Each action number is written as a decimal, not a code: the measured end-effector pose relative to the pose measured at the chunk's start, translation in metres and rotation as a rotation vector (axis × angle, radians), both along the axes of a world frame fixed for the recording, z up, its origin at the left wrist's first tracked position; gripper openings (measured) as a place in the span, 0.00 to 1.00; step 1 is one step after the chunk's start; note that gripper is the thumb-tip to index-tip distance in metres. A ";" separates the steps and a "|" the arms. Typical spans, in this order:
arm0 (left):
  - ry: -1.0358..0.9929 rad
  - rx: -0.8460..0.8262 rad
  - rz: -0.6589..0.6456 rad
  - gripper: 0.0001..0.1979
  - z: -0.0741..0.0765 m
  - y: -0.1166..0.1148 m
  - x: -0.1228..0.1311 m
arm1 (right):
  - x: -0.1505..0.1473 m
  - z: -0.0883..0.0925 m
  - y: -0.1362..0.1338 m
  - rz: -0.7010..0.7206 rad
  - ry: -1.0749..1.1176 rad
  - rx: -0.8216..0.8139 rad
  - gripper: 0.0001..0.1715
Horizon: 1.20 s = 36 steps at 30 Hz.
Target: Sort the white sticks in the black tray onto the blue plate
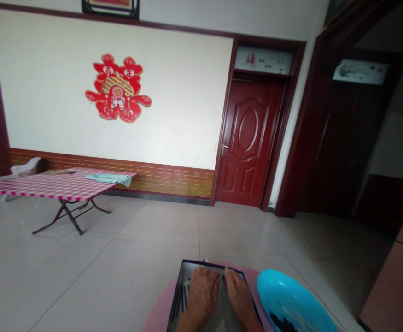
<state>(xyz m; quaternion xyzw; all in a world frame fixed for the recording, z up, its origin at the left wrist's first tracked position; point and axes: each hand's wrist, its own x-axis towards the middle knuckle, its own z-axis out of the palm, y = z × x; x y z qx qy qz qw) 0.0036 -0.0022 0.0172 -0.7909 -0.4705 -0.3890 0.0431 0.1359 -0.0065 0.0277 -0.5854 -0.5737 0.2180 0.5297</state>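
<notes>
At the bottom of the view, both hands are inside a dark-edged rectangular box (243, 273) on a round pink surface (163, 302). My left hand (203, 293) has its fingers curled down at the box's far side. Beside it, my right hand (237, 293) bends its fingers over the far end of a greyish, limp-looking piece (224, 306) lying between the hands. What the fingertips pinch is hidden. Thin dark and pale strips (184, 290) show along the box's left side. Right of the box sits a blue plastic basin (273, 286) with dark pieces (282, 323) in it.
A low folding table (56, 184) with a pink checked top stands at the left, a pale green cloth (109, 178) on it. Behind are a red door (246, 138) and a wall with a red decoration (118, 90). A brownish cabinet (394, 281) stands at the right edge.
</notes>
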 end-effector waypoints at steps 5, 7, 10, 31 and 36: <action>0.027 0.023 0.016 0.12 -0.001 0.001 -0.001 | -0.001 0.004 -0.003 0.078 -0.192 0.030 0.16; 0.027 0.028 0.006 0.12 -0.001 0.001 -0.002 | -0.002 0.006 -0.003 0.069 -0.204 0.036 0.18; 0.038 0.027 -0.022 0.12 0.001 0.000 -0.004 | -0.003 0.008 -0.003 0.075 -0.173 0.010 0.20; 0.114 0.124 -0.027 0.12 -0.008 0.007 -0.005 | -0.001 -0.009 0.008 -0.018 -0.514 -0.034 0.25; 0.082 0.131 -0.033 0.11 -0.008 0.006 -0.005 | 0.001 -0.003 0.004 -0.002 -0.546 -0.095 0.22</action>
